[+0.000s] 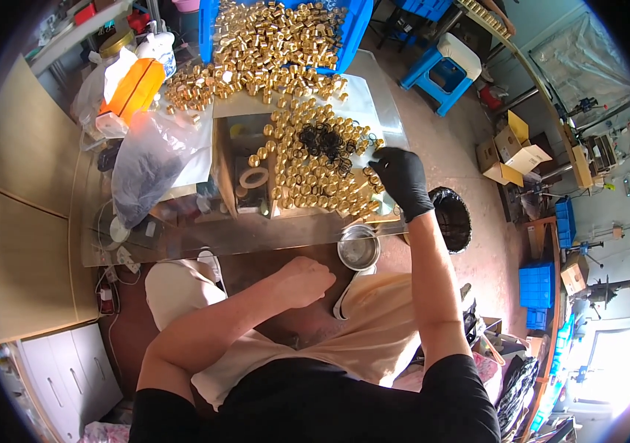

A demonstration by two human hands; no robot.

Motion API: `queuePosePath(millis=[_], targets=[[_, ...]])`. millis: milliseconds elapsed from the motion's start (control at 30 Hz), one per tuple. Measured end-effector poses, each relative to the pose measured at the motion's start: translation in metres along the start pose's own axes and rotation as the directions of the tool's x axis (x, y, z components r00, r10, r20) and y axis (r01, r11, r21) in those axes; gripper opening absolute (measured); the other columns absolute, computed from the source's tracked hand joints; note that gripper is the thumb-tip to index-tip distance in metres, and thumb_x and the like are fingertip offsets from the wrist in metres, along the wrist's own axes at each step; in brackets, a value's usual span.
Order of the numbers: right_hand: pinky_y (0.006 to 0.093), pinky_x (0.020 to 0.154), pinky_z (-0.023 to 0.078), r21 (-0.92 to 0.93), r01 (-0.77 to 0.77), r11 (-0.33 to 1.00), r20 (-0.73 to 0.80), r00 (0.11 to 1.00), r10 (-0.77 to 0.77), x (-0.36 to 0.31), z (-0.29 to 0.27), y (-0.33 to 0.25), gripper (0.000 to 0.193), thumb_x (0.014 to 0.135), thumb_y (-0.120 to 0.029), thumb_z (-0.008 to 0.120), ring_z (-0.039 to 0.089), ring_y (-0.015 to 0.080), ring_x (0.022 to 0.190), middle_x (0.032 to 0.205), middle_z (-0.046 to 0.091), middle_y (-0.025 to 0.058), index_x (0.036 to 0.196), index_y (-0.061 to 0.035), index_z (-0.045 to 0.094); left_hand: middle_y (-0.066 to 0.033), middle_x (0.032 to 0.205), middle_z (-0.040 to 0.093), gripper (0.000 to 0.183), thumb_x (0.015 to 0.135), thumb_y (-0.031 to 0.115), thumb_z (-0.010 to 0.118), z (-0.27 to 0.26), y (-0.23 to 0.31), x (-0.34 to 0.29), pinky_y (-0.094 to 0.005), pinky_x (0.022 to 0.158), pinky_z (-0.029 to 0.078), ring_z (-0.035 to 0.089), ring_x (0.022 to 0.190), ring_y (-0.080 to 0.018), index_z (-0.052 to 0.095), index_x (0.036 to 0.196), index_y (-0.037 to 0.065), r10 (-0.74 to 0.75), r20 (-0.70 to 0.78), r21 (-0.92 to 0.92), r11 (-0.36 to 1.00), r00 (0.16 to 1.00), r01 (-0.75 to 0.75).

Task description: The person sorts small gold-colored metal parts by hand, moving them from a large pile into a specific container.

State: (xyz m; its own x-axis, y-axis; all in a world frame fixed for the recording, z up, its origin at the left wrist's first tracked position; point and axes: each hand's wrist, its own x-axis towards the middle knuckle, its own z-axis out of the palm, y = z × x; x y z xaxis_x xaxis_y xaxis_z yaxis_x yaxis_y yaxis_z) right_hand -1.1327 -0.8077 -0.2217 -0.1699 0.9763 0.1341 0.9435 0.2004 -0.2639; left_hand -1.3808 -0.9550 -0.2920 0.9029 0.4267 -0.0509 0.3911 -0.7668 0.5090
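My right hand (402, 179), in a black glove, reaches over the right side of a spread of brass fittings (315, 193) standing in rows on the glass-topped table. Its fingers are bent together at the tips; whatever they pinch, if anything, is too small to make out. A tangle of thin black rings (322, 140) lies on top of the fittings, left of this hand. My left hand (306, 282) is bare and closed in a fist above my lap, in front of the table edge. The inside of the fist is hidden.
A blue crate (359, 37) spills a heap of brass fittings (278, 37) at the table's far side. On the left are a plastic bag (156, 166) and an orange tissue pack (140, 88). A metal bowl (359, 248) and a black-lined bin (451, 221) stand below the near right edge.
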Motion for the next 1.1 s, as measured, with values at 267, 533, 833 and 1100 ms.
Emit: queuePosePath(millis=[267,533,833,1100], targets=[[0.0420,0.083,0.052,0.025,0.307,0.951,-0.298,0.911,-0.286,0.033,0.019,0.020,0.019,0.080,0.000,0.065,0.064,0.0349,0.092,0.097,0.067,0.0126,0.094,-0.0091,0.073,-0.0112,0.093,0.070,0.021,0.079,0.022,0.075,0.001,-0.001,0.002,-0.0433,0.080,0.055,0.068,0.092,-0.0316,0.068,0.091,0.006,-0.006,0.001,0.015,1.000,1.000,0.006],[0.0368,0.073,0.055,0.157,0.160,0.975,-0.201,0.971,-0.127,0.027,0.018,0.022,0.008,0.082,-0.011,0.070,0.070,0.0293,0.079,0.086,0.073,0.0094,0.087,-0.0086,0.076,-0.0098,0.091,0.069,0.020,0.079,0.022,0.074,0.005,-0.002,0.002,-0.0433,0.079,0.054,0.068,0.092,-0.0308,0.068,0.090,0.007,-0.011,0.013,-0.014,1.000,1.000,0.011],[0.0344,0.070,0.055,0.240,0.062,0.969,-0.167,0.986,-0.022,0.027,0.019,0.021,0.009,0.082,-0.013,0.072,0.072,0.0259,0.075,0.084,0.074,0.0112,0.088,-0.0071,0.075,-0.0096,0.090,0.069,0.020,0.080,0.022,0.074,0.009,-0.004,0.004,-0.0428,0.078,0.054,0.068,0.090,-0.0306,0.068,0.091,0.007,0.014,-0.015,-0.003,1.000,1.000,-0.014],[0.0394,0.072,0.056,-0.029,0.115,0.993,-0.210,0.971,-0.118,0.018,0.013,0.002,0.013,0.078,-0.015,0.077,0.071,0.0320,0.079,0.085,0.073,0.0132,0.088,-0.0063,0.074,-0.0094,0.089,0.069,0.022,0.078,0.023,0.075,0.012,-0.004,0.003,-0.0431,0.078,0.054,0.068,0.090,-0.0308,0.067,0.091,0.007,0.016,-0.033,-0.012,1.000,0.999,-0.017]])
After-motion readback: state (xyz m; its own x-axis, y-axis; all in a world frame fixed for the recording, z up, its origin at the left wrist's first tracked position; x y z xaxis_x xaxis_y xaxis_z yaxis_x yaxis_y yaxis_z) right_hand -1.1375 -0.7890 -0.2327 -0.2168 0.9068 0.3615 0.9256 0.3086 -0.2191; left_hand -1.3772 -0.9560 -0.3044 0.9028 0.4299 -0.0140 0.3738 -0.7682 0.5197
